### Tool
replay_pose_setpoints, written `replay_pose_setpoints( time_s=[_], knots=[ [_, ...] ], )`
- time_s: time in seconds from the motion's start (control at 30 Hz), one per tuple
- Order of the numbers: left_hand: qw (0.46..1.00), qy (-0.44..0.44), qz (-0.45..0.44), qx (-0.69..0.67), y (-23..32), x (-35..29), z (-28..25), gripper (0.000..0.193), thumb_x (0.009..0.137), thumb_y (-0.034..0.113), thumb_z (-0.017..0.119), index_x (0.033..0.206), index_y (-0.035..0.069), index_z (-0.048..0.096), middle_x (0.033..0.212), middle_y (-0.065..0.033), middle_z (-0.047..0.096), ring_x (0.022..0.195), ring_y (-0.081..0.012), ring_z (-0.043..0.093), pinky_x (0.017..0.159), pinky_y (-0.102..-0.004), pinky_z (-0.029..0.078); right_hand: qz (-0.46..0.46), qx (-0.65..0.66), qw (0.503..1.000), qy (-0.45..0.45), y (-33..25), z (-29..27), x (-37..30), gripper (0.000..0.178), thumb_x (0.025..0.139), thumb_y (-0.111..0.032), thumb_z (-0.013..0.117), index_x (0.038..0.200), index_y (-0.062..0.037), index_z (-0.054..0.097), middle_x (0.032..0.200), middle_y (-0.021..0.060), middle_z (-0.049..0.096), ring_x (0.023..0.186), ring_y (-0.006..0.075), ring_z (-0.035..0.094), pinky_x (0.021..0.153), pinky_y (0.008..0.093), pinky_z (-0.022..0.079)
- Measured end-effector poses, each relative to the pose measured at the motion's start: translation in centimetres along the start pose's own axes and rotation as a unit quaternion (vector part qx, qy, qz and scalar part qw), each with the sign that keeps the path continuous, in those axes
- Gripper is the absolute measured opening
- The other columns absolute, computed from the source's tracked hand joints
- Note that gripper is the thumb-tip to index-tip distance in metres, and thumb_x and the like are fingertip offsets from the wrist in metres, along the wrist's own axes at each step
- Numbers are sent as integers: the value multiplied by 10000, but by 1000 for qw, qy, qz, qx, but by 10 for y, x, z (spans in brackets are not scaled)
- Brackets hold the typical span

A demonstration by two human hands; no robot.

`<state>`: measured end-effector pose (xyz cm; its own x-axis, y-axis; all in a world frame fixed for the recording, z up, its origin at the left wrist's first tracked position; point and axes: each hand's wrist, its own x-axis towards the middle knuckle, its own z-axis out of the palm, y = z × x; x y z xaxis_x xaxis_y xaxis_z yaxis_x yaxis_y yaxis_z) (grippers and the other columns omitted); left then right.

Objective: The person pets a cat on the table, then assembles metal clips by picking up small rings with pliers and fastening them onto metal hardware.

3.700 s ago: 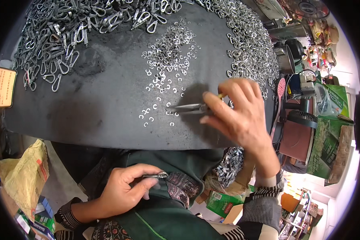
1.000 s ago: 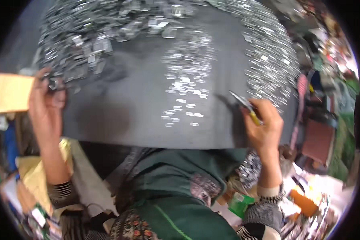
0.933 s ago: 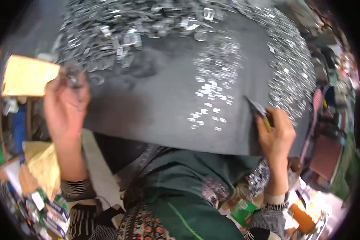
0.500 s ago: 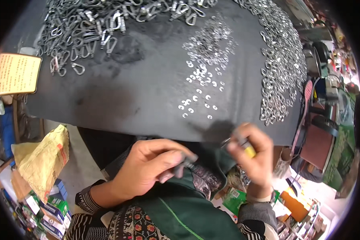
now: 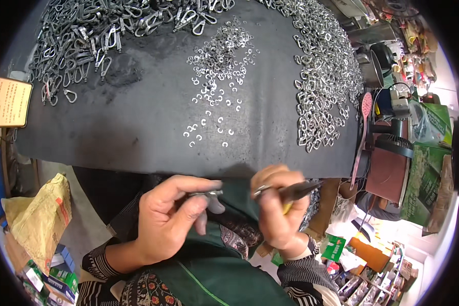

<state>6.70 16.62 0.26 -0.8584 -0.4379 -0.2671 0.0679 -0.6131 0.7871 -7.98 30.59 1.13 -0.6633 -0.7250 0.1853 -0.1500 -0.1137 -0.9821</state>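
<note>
I am viewing both hands from above, and they are working just off the near edge of the dark surface (image 5: 158,115), over the green garment (image 5: 214,278) on the lap. The left hand (image 5: 166,219) is pinching a small metal fitting (image 5: 212,193) between thumb and forefinger; the fitting is lying at the fingertips, pointing toward the other hand, and I am failing to make out its exact shape. The right hand (image 5: 278,214) is closing around yellow-handled pliers (image 5: 300,190), whose dark nose is pointing away to the right, apart from the fitting. A second shiny metal piece (image 5: 261,190) is showing at the right hand's fingers, on the side facing the left hand; blur is hiding its details. The two hands are staying near each other without touching.

Beyond them, loose C-shaped rings (image 5: 222,56) are spreading down the middle of the surface, the nearest ones scattering singly ahead of the hands. Snap hooks (image 5: 84,43) are heaping at the far left, and metal links (image 5: 321,76) are forming a long bank along the right. A pink perforated paddle (image 5: 366,104) is lying past that bank, by the right edge.
</note>
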Motion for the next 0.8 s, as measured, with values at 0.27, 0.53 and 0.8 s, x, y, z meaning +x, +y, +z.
replay_pose_setpoints(
  time_s=[0.27, 0.53, 0.8],
  knots=[
    [999, -8, -14, 34, -5, 2, 1, 246, 994, 39, 597, 1222, -2, 678, 882, -48, 706, 628, -52, 591, 559, -189, 485, 14, -39, 997, -67, 4, 12, 5, 198, 809, 112, 698, 954, 10, 609, 853, 118, 624, 732, 205, 598, 650, 314, 477],
    [981, -88, -159, 74, 4, -7, -24, 283, 1006, 40, 542, 1270, -14, 631, 930, -66, 706, 602, -54, 575, 570, -212, 480, -137, -489, 811, -290, -33, -28, 91, 418, 753, -402, 799, 973, -78, 653, 928, 95, 583, 858, 282, 581, 721, 406, 463],
    [969, -117, -217, -1, -7, -12, -25, 262, 1026, 65, 518, 1277, -7, 539, 903, -80, 691, 633, -46, 551, 598, -200, 459, -348, -581, 636, -370, -23, -33, 151, 371, 743, -349, 745, 1004, -128, 604, 976, 45, 556, 958, 231, 564, 908, 402, 455]
  ],
)
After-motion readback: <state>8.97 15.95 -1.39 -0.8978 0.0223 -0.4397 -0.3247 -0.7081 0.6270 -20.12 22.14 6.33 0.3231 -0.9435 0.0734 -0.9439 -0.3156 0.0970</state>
